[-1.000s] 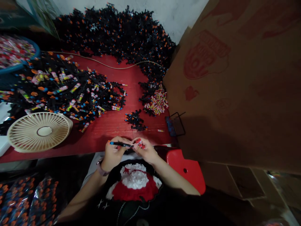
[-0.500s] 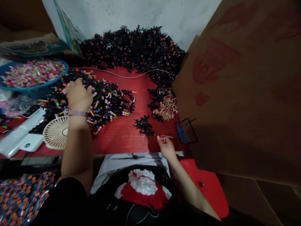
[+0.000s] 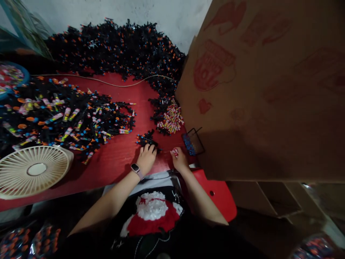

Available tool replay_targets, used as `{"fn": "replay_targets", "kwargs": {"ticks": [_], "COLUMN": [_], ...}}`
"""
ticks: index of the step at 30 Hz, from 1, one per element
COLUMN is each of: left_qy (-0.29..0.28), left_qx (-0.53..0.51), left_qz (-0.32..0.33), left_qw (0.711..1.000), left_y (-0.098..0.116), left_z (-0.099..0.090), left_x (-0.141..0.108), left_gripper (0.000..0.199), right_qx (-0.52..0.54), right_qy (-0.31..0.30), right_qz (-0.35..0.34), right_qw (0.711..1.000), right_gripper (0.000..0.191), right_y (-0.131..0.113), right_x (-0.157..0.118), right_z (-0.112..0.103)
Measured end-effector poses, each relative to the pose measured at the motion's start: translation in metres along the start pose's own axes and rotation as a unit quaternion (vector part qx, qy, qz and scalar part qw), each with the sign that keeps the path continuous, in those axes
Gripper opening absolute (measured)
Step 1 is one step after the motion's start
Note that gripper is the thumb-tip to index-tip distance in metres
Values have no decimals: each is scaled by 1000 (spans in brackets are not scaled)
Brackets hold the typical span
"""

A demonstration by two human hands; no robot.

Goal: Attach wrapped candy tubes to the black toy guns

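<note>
From the head camera, the left hand (image 3: 146,159) lay at the near edge of a small clump of black plastic pieces (image 3: 147,139) flecked with blue and orange. Its fingers (image 3: 150,148) sat close together in among them, though I could not tell whether they were clamped on anything. A watch (image 3: 137,171) was strapped around that wrist. Not far to its right, the right hand (image 3: 179,159) had its fingers (image 3: 174,154) curled together on a small striped sweet (image 3: 175,152), which was partly hidden by them. Both hands were over the near part of a red desk (image 3: 115,162). Just beyond the clump stood a small heap of striped sweets (image 3: 171,121), and a wire basket (image 3: 193,142) sat to its right against a cardboard sheet (image 3: 256,90) printed in red. A large heap of black pieces (image 3: 113,46) was banked against the wall (image 3: 172,18) at the back, with a thin cable (image 3: 107,82) running along the desk in front of it. To the left spread a looser pile of black pieces and sweets (image 3: 67,117), with a cream fan (image 3: 33,169) at its near edge and a blue bowl of sweets (image 3: 10,77) beyond.
</note>
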State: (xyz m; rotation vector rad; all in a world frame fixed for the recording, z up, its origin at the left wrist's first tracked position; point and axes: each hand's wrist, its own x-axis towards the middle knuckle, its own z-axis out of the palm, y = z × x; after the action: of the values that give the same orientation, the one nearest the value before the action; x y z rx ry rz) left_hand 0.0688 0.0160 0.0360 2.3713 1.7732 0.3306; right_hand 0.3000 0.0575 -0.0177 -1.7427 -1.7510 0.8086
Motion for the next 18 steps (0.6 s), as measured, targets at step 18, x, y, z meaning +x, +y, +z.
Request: {"fn": "replay_targets", "kwargs": {"ticks": [18], "left_qy": [8], "left_qx": [-13], "left_qz": [4], "left_qw": [1000], "left_y": [-32], "left_z": [3], "left_x": [-64], "left_gripper": [40], "right_qx": [78], "right_qy": [-109], "right_qz": [-99], "right_qw": [986], "right_gripper": [33], "right_y": [-27], "right_x": [23], "right_z": [-35]}}
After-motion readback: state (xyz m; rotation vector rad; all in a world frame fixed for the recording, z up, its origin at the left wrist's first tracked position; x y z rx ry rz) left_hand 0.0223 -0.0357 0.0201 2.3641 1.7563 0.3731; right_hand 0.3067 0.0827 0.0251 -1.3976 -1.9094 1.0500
